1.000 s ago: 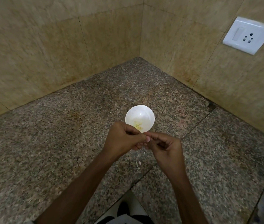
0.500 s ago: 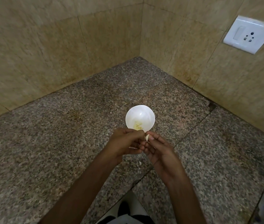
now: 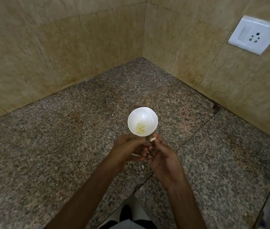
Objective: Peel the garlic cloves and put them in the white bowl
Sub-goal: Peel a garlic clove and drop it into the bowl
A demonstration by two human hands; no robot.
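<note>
Right hand (image 3: 162,157) nearest, thumb and forefinger pinching a small pale garlic clove (image 3: 152,139) at the fingertips, just short of the bowl's near rim. Left hand (image 3: 127,148) alongside, touching it, fingers curled round a sliver of papery skin (image 3: 136,155). Below them, a flake of peel (image 3: 141,166) lies on the granite counter (image 3: 64,146). That clove looks light and firm, likely slick once bare, so it is best gripped across its broad sides, not the tapered tip. Beyond, the white bowl (image 3: 147,116) holds a few peeled cloves (image 3: 140,128). Far right, on the tiled wall, a white socket (image 3: 255,34).
</note>
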